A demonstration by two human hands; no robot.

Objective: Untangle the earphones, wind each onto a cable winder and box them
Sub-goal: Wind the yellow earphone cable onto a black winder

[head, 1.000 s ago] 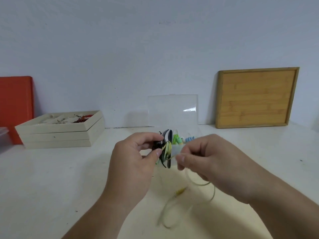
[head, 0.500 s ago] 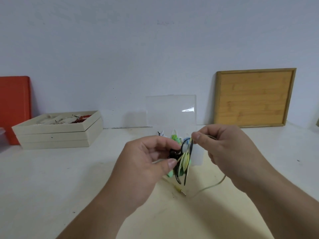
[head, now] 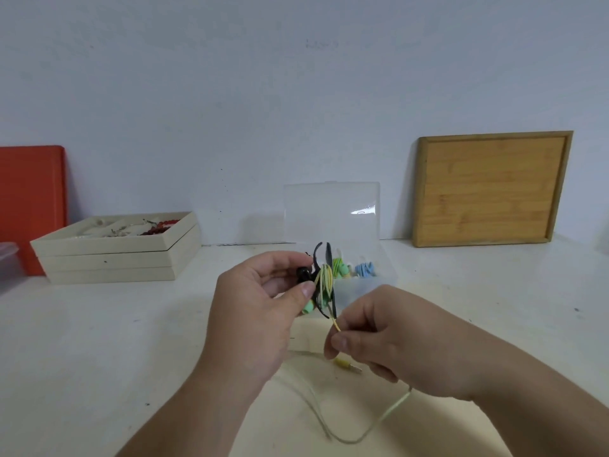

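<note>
Left hand (head: 263,311) pinches the black cable winder (head: 329,258); right hand (head: 389,334), at five o'clock, pinches the yellow earphone cable (head: 389,412). Slack could let wraps slip.

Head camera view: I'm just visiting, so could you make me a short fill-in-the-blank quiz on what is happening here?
1. The left hand holds the cable winder while the right hand pinches the ____ cable.
2. The clear box behind the hands has its lid ____.
3. The wooden board leans against the ____.
Missing words: yellow; open; wall.
</note>
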